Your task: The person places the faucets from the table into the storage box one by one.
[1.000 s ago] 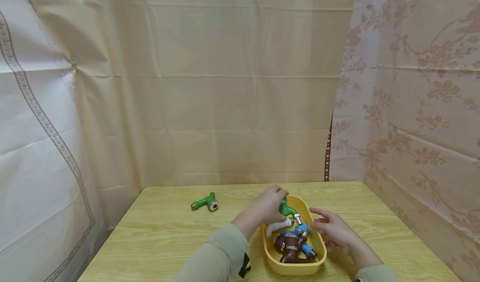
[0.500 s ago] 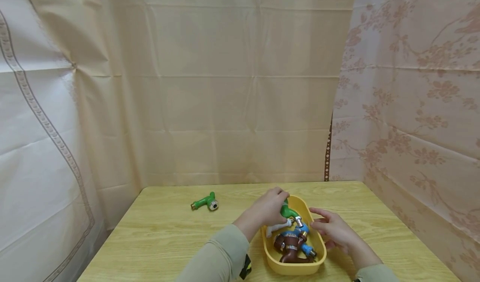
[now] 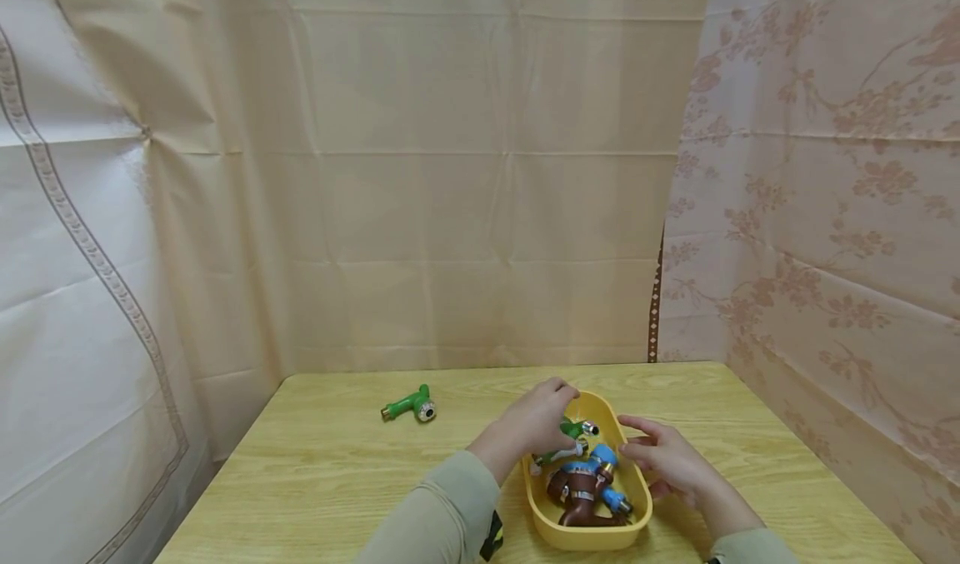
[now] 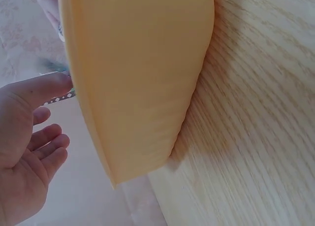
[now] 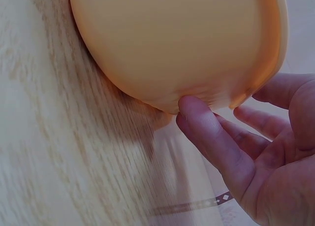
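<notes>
A yellow plastic basket [image 3: 589, 537] stands on the table, holding several toy-like faucets. My left hand [image 3: 534, 421] reaches over its far left rim, directly above a green faucet [image 3: 573, 429], which lies partly hidden beneath the fingers. In the left wrist view this hand [image 4: 24, 142] has loosely bent fingers, and one digit passes behind the rim. A white faucet [image 3: 562, 451], a blue faucet [image 3: 604, 454] and a brown faucet [image 3: 582, 497] lie in the basket. My right hand [image 3: 670, 462] rests its spread fingertips against the basket's right side.
Another green faucet [image 3: 409, 404] lies on the wooden table [image 3: 330, 472], left of the basket. Beige cloth [image 3: 480, 214] hangs behind the table, with flowered cloth [image 3: 847, 239] along the right.
The green faucet under my left hand has dropped and turned, its metal end now pointing right instead of down. My left fingers appear to have let it go. The right hand stays still.
</notes>
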A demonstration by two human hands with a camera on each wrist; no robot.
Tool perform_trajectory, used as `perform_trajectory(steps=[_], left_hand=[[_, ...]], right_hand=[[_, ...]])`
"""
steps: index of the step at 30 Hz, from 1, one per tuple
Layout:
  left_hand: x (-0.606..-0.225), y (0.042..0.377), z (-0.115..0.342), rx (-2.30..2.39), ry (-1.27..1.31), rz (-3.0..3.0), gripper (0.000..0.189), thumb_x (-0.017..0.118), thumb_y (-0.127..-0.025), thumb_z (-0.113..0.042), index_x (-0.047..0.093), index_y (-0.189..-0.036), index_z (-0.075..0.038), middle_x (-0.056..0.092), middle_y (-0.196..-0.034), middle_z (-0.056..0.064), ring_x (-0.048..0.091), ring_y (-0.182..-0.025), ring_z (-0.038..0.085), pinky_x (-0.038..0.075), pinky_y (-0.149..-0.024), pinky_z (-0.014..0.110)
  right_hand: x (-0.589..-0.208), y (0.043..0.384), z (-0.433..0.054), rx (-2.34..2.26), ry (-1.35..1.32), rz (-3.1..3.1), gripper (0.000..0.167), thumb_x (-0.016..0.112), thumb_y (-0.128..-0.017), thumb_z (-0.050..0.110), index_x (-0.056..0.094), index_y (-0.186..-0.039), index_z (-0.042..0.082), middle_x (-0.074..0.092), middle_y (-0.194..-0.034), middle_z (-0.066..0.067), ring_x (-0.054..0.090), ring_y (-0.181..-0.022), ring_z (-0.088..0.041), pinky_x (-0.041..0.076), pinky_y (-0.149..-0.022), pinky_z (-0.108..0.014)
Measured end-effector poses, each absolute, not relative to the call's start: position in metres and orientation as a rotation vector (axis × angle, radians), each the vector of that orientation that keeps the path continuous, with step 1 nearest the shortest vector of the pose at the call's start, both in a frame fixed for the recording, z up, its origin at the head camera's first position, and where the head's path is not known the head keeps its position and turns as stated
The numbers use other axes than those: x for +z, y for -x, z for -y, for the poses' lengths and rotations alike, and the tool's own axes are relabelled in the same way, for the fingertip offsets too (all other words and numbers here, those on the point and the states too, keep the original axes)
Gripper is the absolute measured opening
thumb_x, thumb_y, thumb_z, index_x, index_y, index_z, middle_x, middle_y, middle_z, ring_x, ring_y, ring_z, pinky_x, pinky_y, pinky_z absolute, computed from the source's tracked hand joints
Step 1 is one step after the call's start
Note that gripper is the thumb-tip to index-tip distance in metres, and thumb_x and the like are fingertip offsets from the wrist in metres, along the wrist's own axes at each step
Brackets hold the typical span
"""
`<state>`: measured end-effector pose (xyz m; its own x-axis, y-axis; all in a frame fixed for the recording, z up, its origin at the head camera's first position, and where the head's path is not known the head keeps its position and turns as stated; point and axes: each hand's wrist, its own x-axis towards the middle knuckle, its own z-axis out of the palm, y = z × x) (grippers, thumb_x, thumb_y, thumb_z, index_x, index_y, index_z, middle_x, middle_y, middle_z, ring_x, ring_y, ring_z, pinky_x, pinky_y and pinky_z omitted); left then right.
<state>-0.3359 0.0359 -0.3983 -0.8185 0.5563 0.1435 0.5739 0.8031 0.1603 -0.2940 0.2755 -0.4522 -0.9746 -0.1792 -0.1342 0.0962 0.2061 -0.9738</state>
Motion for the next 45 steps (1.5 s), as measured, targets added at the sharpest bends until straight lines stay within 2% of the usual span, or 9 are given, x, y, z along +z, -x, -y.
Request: perform_trajectory(steps=[8,22,27,45], left_hand=[[-0.399,0.336,-0.033,-0.3,0.905,2.896,0.07,0.085,-0.085,-0.038,0.054,-0.146,-0.022,0.05,-0.145,-0.003,0.05,-0.13,0.013,0.046,-0.104,0.031],[-0.393,0.331,-0.029,-0.345,0.902,2.879,0.067,0.084,-0.086,-0.035,0.055,-0.145,-0.019,0.051,-0.145,0.0,0.051,-0.13,0.016,0.046,-0.104,0.031],[-0.388,0.333,-0.021,-0.382,0.924,2.839,0.069,0.083,-0.086,-0.038,0.054,-0.145,-0.018,0.051,-0.145,0.0,0.05,-0.131,0.017,0.045,-0.105,0.031],[-0.36,0.334,0.023,-0.594,0.928,2.666,0.072,0.081,-0.088,-0.043,0.052,-0.147,-0.014,0.05,-0.147,0.008,0.048,-0.133,0.027,0.044,-0.108,0.043]], right_hand=[[-0.451,0.293,-0.276,-1.855,0.09,-2.253,0.071,0.064,-0.099,0.011,0.027,-0.158,-0.001,0.047,-0.14,-0.038,0.069,-0.095,-0.031,0.06,-0.067,-0.055],[-0.452,0.293,-0.276,-1.855,0.124,-2.241,0.071,0.063,-0.099,0.012,0.025,-0.158,-0.003,0.047,-0.14,-0.039,0.07,-0.096,-0.034,0.059,-0.068,-0.056],[-0.453,0.294,-0.276,-1.862,0.137,-2.24,0.072,0.063,-0.099,0.012,0.024,-0.158,-0.003,0.048,-0.139,-0.039,0.07,-0.094,-0.035,0.059,-0.066,-0.057],[-0.452,0.294,-0.276,-1.843,0.143,-2.261,0.071,0.062,-0.1,0.011,0.024,-0.158,-0.003,0.046,-0.14,-0.04,0.069,-0.096,-0.031,0.06,-0.066,-0.056]])
